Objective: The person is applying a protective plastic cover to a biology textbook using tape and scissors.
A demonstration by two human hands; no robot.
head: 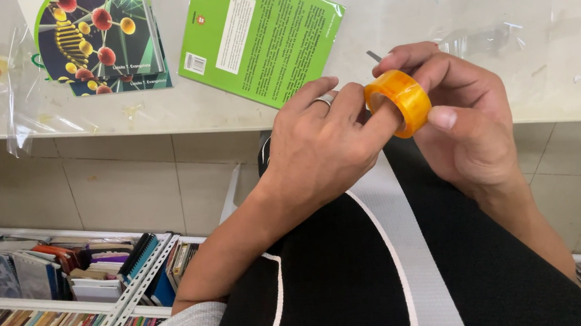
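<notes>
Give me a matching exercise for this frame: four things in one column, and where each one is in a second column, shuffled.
Things:
1. roll of orange tape
2. green book
3. molecule-cover book
4. shelved books

Places:
A. on the white table's far left, under clear plastic
B. low on the metal rack at lower left
C. between the left hand and right hand
D. flat on the table just beyond the left hand

Pairs: 1-C, 2-D, 3-A, 4-B

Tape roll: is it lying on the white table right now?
No, the tape roll is held up between both hands, off the table.
</notes>
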